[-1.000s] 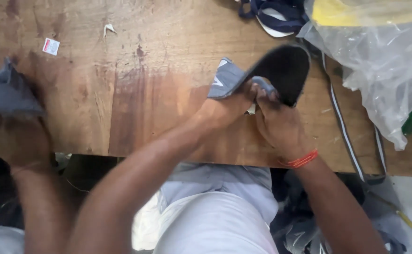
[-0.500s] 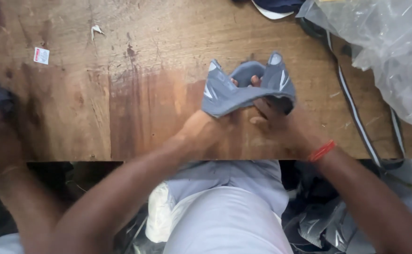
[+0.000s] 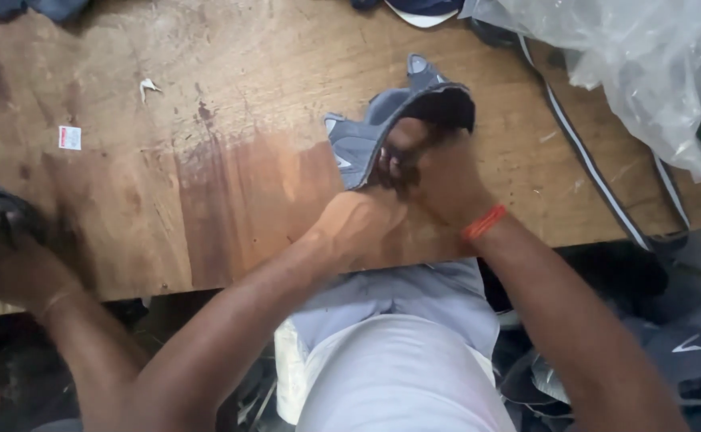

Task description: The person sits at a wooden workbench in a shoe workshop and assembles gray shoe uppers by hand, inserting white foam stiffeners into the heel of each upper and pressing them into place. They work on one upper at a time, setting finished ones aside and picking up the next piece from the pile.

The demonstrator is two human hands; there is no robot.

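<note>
Where the worn wooden workbench (image 3: 206, 208) meets the lap, one grey fabric shoe upper with a dark opening (image 3: 402, 128) is gripped by both hands, the left hand (image 3: 358, 228) at its lower edge, the right hand (image 3: 438, 176) pinching its rim. It is judged light, soft and floppy, best held by the stitched rim. Beyond, one crumpled clear plastic bag (image 3: 646, 72) lies.

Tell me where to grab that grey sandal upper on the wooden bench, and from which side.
Probably take the grey fabric sandal upper by its free left strap edge, coming from the left over bare wooden bench. The right hand and left hand already cover its near and right parts, and the black sole rim curls up at the far end.
</note>
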